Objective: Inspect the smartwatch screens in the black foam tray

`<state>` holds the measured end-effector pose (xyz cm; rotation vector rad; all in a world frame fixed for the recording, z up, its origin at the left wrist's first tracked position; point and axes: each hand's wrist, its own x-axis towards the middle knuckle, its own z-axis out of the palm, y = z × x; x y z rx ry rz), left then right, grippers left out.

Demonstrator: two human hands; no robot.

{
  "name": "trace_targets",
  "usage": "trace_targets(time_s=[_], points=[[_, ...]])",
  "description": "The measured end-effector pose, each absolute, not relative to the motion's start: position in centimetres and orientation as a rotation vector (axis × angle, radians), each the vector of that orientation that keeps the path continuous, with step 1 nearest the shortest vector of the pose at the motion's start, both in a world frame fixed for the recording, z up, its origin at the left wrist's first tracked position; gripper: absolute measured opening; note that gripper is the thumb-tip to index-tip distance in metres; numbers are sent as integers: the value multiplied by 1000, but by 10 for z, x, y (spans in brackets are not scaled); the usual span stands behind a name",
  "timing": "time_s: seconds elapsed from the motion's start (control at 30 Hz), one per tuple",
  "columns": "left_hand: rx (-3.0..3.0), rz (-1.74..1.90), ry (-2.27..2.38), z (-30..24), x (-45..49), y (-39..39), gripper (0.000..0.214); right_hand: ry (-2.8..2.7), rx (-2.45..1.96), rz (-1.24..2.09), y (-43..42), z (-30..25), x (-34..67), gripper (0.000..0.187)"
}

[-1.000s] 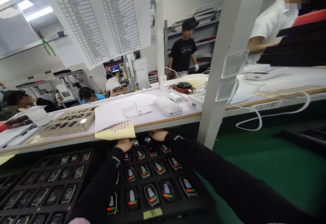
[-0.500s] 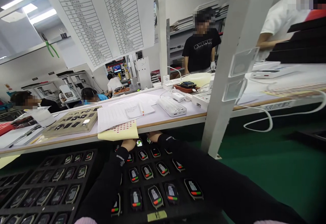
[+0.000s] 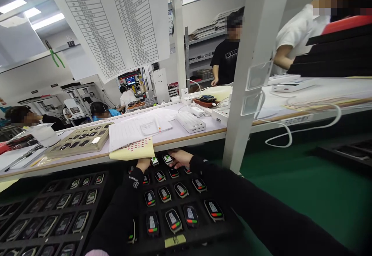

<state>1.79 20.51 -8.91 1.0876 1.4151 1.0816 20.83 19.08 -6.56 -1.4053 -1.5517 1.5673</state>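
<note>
Rows of smartwatches with lit screens [image 3: 173, 220] sit in the pockets of a black foam tray [image 3: 162, 244]. At the tray's far end, my right hand [image 3: 181, 158] has its fingers and thumb closed at the right edge of a smartwatch with a green-and-white screen [image 3: 167, 158]. My left hand [image 3: 143, 165] is at the far left of the tray, beside another smartwatch with a green-and-white screen [image 3: 154, 160]. The hanging yellow sheet [image 3: 132, 154] and the shelf edge partly cover the left hand, and its fingers are hidden.
A second black tray of watches [image 3: 49, 240] lies to the left. Above my hands runs a white shelf [image 3: 186, 141] with papers, a white power bank [image 3: 190, 122] and a case of watch parts [image 3: 78, 141]. A white post [image 3: 242, 93] stands right. Co-workers are beyond the shelf.
My right hand has come out farther from under the shelf, and the smartwatch at its fingers shows more fully. The left hand stays near the same place; the view has shifted somewhat.
</note>
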Motion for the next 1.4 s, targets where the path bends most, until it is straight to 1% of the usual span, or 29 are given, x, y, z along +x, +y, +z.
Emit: trace_targets(time_s=[0.17,0.3,0.4,0.47,0.6,0.63,0.67,0.73,0.8,0.87,0.93,1.0,1.17,1.27,1.4], points=[[792,1045,1297,-85,17,186,28,-1678,-1320,1745,153,-66,227,31],[591,998,1164,-81,17,158,26,-1850,-1360,1730,133,-76,228,30],[520,975,1065,-75,20,136,31,-2014,-1407,1581,121,-83,221,26],[512,965,1010,-70,24,122,29,-2112,-1421,1415,113,-83,217,22],[574,1005,917,-58,32,94,12,-2174,-1397,1058,102,-73,215,17],[601,1026,892,-55,34,86,16,-2161,-1384,999,100,-69,216,16],[632,1047,864,-51,36,78,25,-2149,-1371,955,98,-64,217,17],[715,1099,798,-41,40,63,39,-2085,-1267,997,94,-54,218,24],[793,1174,735,-31,43,51,48,-1934,-1018,1201,87,-44,218,33],[836,1271,679,-21,46,43,53,-1711,-716,1397,77,-34,216,37],[849,1354,628,-14,49,38,54,-1538,-530,1472,68,-27,211,39],[842,1409,596,-10,51,35,54,-1456,-476,1484,61,-22,206,39],[900,1456,634,-9,53,31,55,-1398,-479,1442,57,-15,200,28],[928,1363,614,-11,54,30,52,-1369,-513,1365,58,-15,202,25],[794,1214,515,-16,56,31,50,-1276,-541,1308,57,-16,202,26]])
